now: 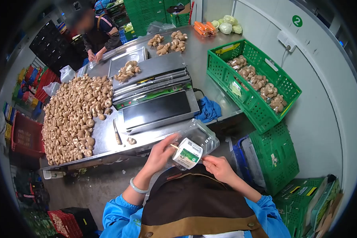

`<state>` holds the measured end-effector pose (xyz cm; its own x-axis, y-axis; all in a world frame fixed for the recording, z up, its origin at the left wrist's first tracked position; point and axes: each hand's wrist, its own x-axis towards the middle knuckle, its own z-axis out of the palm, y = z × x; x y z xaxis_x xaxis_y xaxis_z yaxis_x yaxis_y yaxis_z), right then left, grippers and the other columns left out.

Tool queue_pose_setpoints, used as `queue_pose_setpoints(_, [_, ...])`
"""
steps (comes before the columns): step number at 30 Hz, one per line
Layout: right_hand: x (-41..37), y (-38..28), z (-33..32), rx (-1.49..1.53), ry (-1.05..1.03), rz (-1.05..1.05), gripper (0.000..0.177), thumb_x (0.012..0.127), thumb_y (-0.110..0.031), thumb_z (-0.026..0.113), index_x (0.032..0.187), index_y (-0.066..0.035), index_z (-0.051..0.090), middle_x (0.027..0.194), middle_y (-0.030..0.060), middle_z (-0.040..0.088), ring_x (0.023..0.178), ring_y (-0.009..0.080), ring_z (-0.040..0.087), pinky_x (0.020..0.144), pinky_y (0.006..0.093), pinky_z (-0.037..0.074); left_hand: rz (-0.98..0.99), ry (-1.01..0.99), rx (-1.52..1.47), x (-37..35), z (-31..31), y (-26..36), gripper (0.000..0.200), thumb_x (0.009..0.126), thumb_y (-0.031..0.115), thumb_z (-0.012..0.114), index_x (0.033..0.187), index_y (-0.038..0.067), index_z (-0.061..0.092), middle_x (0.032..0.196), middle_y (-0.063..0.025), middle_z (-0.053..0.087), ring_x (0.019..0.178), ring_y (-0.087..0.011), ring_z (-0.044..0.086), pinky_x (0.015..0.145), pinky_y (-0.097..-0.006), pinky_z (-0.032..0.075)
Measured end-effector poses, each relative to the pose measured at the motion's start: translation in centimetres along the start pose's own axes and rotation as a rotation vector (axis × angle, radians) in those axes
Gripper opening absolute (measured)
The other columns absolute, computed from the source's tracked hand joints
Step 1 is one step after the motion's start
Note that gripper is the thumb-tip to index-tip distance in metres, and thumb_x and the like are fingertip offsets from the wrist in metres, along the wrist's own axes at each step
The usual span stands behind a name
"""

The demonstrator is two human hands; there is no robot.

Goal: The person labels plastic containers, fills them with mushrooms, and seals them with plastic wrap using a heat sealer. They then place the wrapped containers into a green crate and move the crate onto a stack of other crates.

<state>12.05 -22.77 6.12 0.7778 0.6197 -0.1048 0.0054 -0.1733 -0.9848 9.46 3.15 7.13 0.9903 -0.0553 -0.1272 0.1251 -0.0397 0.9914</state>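
My left hand and my right hand hold a roll of printed labels between them, in front of my chest. The left hand grips the roll's side and its stick-like core; the right hand's fingertips pinch the strip's free end at the roll's lower right. A clear plastic tray lies tilted behind the roll, touching it. Just beyond stands the wrapping machine with its dark flat plate on the steel table.
A large heap of mushrooms covers the table's left. A knife and one mushroom lie near the front edge. A blue cloth and a green crate of packed mushrooms sit right. Another person works at the far end.
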Motion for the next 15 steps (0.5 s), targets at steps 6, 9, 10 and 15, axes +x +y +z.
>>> queue_pose_setpoints(6, [-1.1,-2.0,0.1,-0.178,0.124,-0.054,0.03,0.093,-0.009,0.053,0.123,-0.008,0.059,0.06,0.0111,0.051,0.049,0.0185,0.049,0.05,0.0314,0.041,-0.131,0.225,0.011,-0.3,1.5,0.6,0.036,0.096,0.015,0.052,0.13,0.002,0.053,0.102,0.0013,0.063,0.083,-0.0044,0.05,0.071,-0.0202,0.041])
queue_pose_setpoints(9, [-1.0,-1.7,0.3,-0.141,0.144,-0.022,0.03,0.094,-0.01,0.052,0.123,-0.009,0.058,0.059,0.0111,0.051,0.049,0.0182,0.051,0.05,0.0317,0.041,-0.141,0.258,0.047,-0.2,1.9,0.7,0.037,0.096,0.016,0.052,0.131,0.003,0.053,0.096,0.004,0.062,0.072,-0.0029,0.047,0.061,-0.0185,0.039])
queue_pose_setpoints(10, [-0.9,-1.8,0.3,-0.145,0.15,-0.029,0.03,0.094,-0.01,0.052,0.123,-0.009,0.058,0.059,0.0109,0.05,0.049,0.0182,0.05,0.05,0.0316,0.041,-0.146,0.259,0.056,-0.2,2.0,0.9,0.037,0.096,0.016,0.052,0.131,0.003,0.053,0.096,0.004,0.062,0.071,-0.0031,0.047,0.06,-0.0186,0.038])
queue_pose_setpoints(15, [-0.6,-1.5,0.3,-0.124,0.162,-0.031,0.026,0.094,-0.009,0.051,0.119,-0.007,0.059,0.059,0.0101,0.05,0.048,0.0179,0.049,0.049,0.0307,0.039,-0.124,0.281,0.088,-0.3,2.3,1.0,0.036,0.094,0.016,0.054,0.127,0.002,0.056,0.096,-0.0034,0.066,0.082,-0.0073,0.054,0.074,-0.0231,0.044])
